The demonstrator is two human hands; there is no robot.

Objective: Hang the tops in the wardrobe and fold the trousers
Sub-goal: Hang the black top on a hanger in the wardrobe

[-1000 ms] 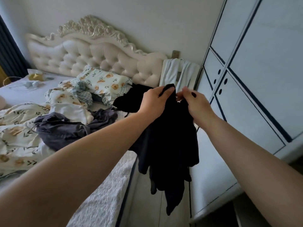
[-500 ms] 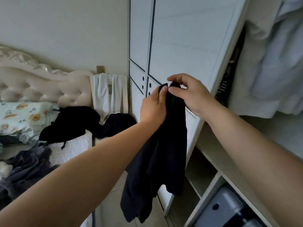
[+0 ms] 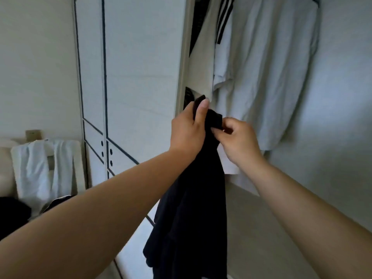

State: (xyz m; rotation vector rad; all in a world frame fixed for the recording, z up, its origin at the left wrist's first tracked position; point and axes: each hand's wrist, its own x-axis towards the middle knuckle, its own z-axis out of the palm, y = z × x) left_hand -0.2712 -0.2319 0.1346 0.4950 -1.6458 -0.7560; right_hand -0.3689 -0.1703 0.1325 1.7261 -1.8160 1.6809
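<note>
A black garment (image 3: 191, 214) hangs down in front of the open wardrobe (image 3: 141, 77). My left hand (image 3: 189, 129) grips its top edge, thumb pressed on the cloth. My right hand (image 3: 237, 139) pinches the same top edge just to the right, fingers curled on the fabric. Both hands are held up at chest height before the wardrobe's open side. I cannot tell whether the garment is a top or trousers.
White and pale tops (image 3: 261, 77) hang inside the wardrobe at upper right, one with dark stripes (image 3: 223, 17). A white garment (image 3: 42, 168) drapes over a chair back at left. Black clothing (image 3: 12, 216) lies at the far left edge.
The view has swung right and up from the bed to the open wardrobe. Both hands kept hold of the black garment and carried it toward the hanging clothes.
</note>
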